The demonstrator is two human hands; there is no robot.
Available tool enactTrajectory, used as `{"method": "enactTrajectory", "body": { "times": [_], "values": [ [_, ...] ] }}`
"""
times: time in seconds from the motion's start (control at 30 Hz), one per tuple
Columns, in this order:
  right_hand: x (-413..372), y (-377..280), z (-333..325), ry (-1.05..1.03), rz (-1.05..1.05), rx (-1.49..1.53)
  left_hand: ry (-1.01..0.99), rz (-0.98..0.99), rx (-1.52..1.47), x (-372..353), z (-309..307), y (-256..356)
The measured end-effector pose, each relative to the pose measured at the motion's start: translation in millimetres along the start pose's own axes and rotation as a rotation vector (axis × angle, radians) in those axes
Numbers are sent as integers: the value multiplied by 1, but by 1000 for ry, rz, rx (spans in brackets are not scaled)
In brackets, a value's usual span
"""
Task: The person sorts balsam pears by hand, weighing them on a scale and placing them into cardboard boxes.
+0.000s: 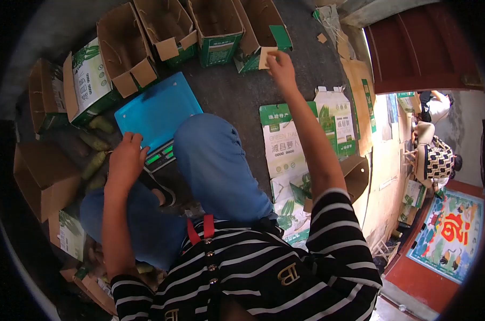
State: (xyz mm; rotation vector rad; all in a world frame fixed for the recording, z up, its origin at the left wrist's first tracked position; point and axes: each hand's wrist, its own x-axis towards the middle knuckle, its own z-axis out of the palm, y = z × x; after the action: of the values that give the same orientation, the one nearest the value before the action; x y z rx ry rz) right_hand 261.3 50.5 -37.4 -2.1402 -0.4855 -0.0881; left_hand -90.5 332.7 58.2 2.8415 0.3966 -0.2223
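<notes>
My right hand (281, 69) reaches forward and pinches the near flap (265, 58) of an open cardboard box (259, 27) with green printed panels. My left hand (127, 161) is at the near left corner of a weighing scale with a blue plate (159, 112). Its fingers are partly spread at the plate's edge, and nothing shows in them. Nothing lies on the blue plate. The scale's display panel (161, 157) faces my knees and is partly hidden by my leg. Long green radishes (95, 142) lie on the floor beside my left hand.
More open cartons (217, 27) stand in a row along the back and left. Another open box (47, 176) is left of the radishes. Flattened printed cartons (285, 144) lie to the right. Beyond a doorway, people (438, 160) are near a colourful mat (448, 232).
</notes>
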Motion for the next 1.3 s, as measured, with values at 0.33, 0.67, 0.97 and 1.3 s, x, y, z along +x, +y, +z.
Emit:
{"method": "enactTrajectory", "body": {
  "times": [0.33,0.67,0.97,1.3],
  "values": [
    [50,18,46,-404,-134,-726,-36,61,-41,10,-7,20],
    [-151,5,-101,-315,-141,-624,-34,7,-33,6,-9,14],
    [-290,21,-152,-32,295,-611,12,62,-54,5,-11,26],
    [-272,32,-146,-19,492,-766,-15,39,-7,0,0,11]
  ]
}}
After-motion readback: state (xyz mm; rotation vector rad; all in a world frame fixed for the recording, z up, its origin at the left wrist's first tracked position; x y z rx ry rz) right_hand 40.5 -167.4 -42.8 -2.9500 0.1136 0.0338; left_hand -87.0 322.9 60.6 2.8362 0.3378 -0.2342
